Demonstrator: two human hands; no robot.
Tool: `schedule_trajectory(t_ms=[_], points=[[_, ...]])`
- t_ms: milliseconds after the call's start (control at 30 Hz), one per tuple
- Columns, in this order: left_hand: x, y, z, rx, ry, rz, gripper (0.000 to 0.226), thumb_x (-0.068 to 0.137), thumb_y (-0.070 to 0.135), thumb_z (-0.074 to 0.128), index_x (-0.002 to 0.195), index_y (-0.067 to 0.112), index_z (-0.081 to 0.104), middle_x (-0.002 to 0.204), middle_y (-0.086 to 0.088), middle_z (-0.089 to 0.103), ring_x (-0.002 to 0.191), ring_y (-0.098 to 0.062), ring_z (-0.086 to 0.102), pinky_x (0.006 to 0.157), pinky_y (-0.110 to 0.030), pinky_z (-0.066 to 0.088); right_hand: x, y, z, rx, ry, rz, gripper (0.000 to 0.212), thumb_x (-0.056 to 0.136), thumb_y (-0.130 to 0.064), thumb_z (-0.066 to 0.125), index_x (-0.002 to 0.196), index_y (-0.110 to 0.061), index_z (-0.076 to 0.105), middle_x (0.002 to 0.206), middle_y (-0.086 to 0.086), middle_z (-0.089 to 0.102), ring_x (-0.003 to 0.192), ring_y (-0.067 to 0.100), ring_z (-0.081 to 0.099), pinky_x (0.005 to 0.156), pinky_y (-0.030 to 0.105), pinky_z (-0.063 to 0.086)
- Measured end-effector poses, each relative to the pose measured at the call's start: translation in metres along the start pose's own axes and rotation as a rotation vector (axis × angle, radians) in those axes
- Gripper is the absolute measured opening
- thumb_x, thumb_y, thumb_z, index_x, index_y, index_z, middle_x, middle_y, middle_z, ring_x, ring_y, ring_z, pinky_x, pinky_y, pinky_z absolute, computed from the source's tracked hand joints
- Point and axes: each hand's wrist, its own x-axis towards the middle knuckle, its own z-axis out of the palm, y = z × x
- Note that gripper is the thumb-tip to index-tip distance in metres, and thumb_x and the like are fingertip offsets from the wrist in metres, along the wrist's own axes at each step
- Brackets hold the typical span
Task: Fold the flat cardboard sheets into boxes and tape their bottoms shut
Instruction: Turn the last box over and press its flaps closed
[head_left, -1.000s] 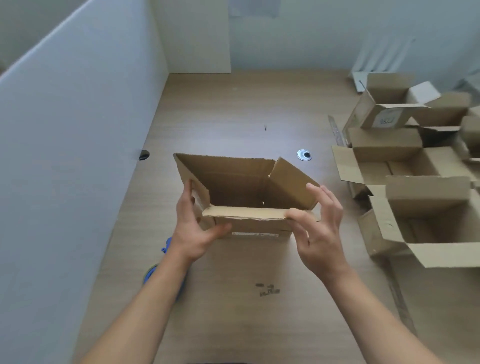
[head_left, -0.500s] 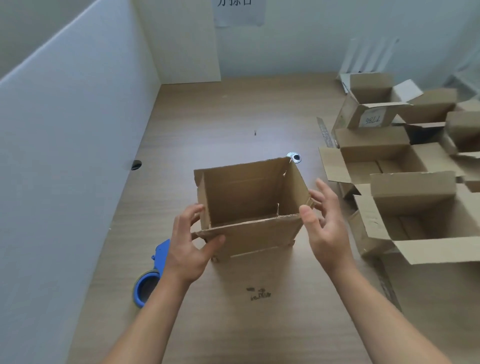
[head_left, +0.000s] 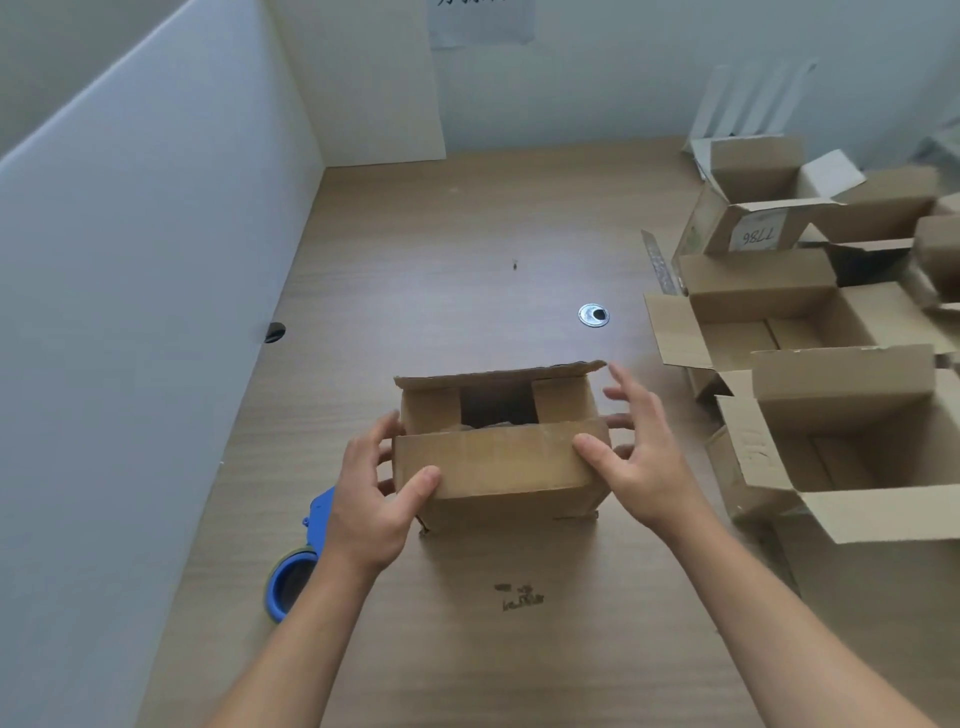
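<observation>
Fingers (head_left: 385, 427) of the left hand (head_left: 371, 499) curl round the left end of the cardboard box (head_left: 498, 470), with the thumb laid across the front of its near flap (head_left: 493, 457), so this hand grips the box. The right hand (head_left: 641, 460) meets the other end with its thumb pressed on the near flap's right corner. Its fingers (head_left: 631, 387) are straight and spread beside the box's right side, and the upper ones are clear of the cardboard. The box appears to stand on the table (head_left: 467, 234) about midway between the left and right edges, closer to the near edge than the far one. Its near flap is folded inward, and two short flaps lie turned in with a dark gap between them. The far flap (head_left: 498, 371) is only partly lowered. A blue tape dispenser (head_left: 296, 569) lies on the table towards the left edge, just beside the left wrist and partly hidden by the forearm. Several open boxes (head_left: 831, 431) crowd the right edge, flaps up. A metal grommet (head_left: 593, 315) sits in the tabletop beyond the box. A white partition (head_left: 130, 270) runs along the left edge.
</observation>
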Motion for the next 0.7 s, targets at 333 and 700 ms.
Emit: schedule_trajectory(t_ms=[333,700], points=[[0.025,0.009,0.008,0.134,-0.037,-0.025,0.104,0.071,0.044,0.074,0.144,0.067,0.003,0.124,0.010,0.036,0.112,-0.007,0.049,0.086,-0.028,0.047,0.021,0.001,0.005,-0.094,0.043,-0.032,0.038,0.090,-0.025,0.070,0.124,-0.029,0.054,0.128,-0.010,0.048,0.117,0.009,0.050,0.100,0.030,0.042],[0.018,-0.022,0.024,0.157,-0.124,-0.197,0.055,0.096,0.028,0.063,0.147,0.033,0.044,0.138,0.010,0.047,0.130,-0.005,0.043,0.111,-0.027,0.032,0.012,0.014,0.004,-0.230,-0.333,-0.043,0.091,0.066,-0.059,0.081,0.135,-0.066,0.023,0.162,-0.017,0.004,0.147,0.005,0.014,0.116,0.033,0.025]])
